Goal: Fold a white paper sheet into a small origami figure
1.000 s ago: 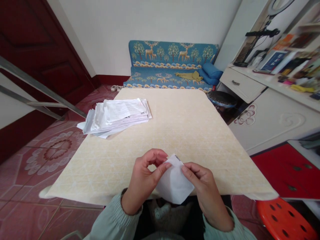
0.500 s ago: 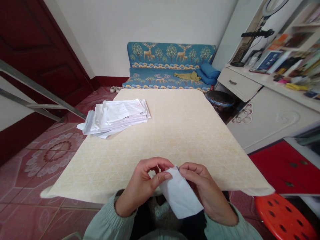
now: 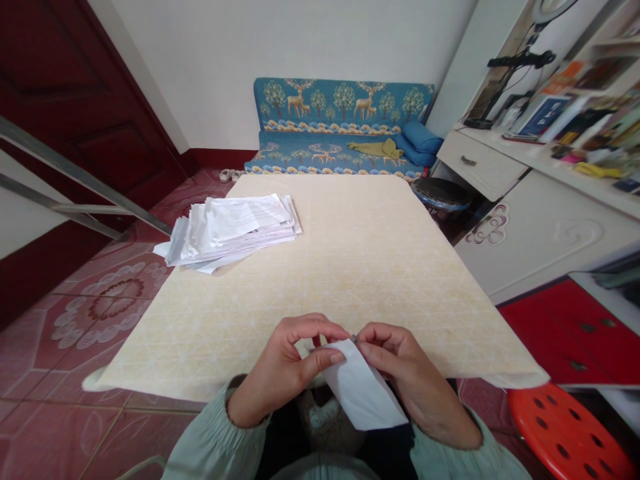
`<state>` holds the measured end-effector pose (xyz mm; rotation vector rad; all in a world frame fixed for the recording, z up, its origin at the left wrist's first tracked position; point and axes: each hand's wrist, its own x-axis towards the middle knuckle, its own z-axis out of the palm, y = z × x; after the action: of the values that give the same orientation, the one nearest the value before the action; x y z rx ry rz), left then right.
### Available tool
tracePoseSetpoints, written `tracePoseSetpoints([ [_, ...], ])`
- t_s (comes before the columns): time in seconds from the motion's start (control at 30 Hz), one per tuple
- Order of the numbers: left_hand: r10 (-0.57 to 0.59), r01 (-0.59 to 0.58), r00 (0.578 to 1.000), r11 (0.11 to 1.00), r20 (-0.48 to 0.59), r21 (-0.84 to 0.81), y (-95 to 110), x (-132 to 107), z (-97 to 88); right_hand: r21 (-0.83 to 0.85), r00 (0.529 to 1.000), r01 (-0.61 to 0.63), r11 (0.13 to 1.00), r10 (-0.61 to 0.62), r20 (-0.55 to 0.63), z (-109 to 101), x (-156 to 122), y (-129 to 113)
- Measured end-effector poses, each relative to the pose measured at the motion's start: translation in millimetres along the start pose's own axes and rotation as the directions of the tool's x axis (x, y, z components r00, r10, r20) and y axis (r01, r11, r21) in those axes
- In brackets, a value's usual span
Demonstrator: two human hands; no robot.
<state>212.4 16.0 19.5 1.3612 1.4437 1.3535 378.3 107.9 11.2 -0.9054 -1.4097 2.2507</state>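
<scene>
- Change over the last second: white paper (image 3: 365, 397) turns, its lower end now slanting toward the right wrist; the face toward me looks narrower. The two sets of fingers (image 3: 325, 325) draw closer together at its top.
- Reading: handling now centres on the top corner, where a small dark mark shows; probably fine finger work.
- Location: paper is held up at the near edge of the worktop (image 3: 370, 260), around mid-edge, lower end reaching past that edge.
- Left hand (image 3: 285, 365): fingers narrow, gripping the paper's upper left side.
- Right hand (image 3: 417, 380): fingers pinched on the top corner, close to the left fingertips.
- Count, hands: two. Count, held paper: one visible piece; layers cannot be told.
- Count, stack of papers (image 3: 235, 227): one, overhanging the worktop's left edge toward the far left corner; sheets too many to number.
- Count, seats: one patterned sofa (image 3: 345, 120) beyond the far edge; two stools, one red (image 3: 563, 437) off the near right corner, one dark (image 3: 443, 193) beside the right edge.
</scene>
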Motion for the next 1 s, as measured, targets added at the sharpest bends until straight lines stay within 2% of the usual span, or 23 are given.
tracePoseSetpoints([
  [0.2, -0.018, 0.017, 0.998, 1.000, -0.066, -0.016, -0.9, 0.5, 2.4, -0.186, 0.989, 0.115, 0.976, -0.130, -0.070, 3.6, 0.8, -2.7],
  [0.37, -0.098, 0.077, 0.989, 0.981, -0.114, -0.176, -6.3, -0.9, 8.0, -0.288, 0.967, 0.202, 0.936, -0.237, -0.093, 3.4, -0.5, 3.3],
  [0.57, -0.173, 0.131, 0.974, 0.957, -0.148, -0.257, -8.9, -1.8, 11.1, -0.331, 0.966, 0.202, 0.922, -0.243, -0.085, 4.4, -1.8, 1.4],
  [1.0, -0.188, 0.131, 0.954, 0.962, -0.232, -0.239, -7.8, -2.5, 14.6, -0.368, 0.962, 0.230, 0.901, -0.266, -0.052, 8.7, -3.0, -4.9],
])
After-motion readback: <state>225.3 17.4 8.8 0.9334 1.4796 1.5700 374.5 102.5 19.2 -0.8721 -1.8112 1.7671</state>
